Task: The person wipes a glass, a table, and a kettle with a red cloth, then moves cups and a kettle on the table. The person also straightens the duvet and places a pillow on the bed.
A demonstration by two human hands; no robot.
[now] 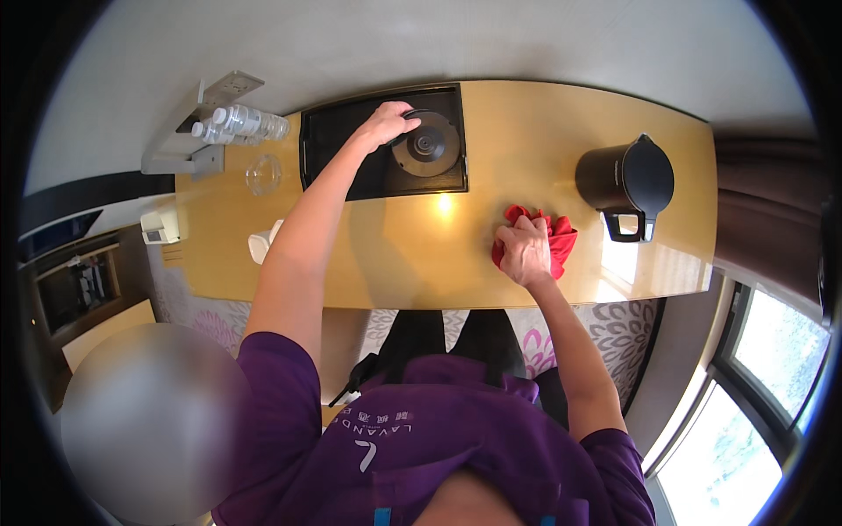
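Observation:
My left hand [388, 126] grips the rim of a round black kettle base [426, 148], thumb on top, over the right part of a black rectangular tray [355, 177]. Whether the base rests flat on the tray or is slightly raised, I cannot tell. My right hand [526, 250] is closed around a bunched red cloth [562, 240], pressed on the yellowish desktop [408, 256]. To its right stands a black electric kettle [621, 174], lid shut, its handle toward me.
Clear plastic water bottles [247, 123] and a glass ashtray [263, 174] stand left of the tray. White cups [261, 246] sit partly behind my left forearm. A white box-shaped item [160, 227] is at the left end. A wall borders the desk's back; a window [730, 434] is at right.

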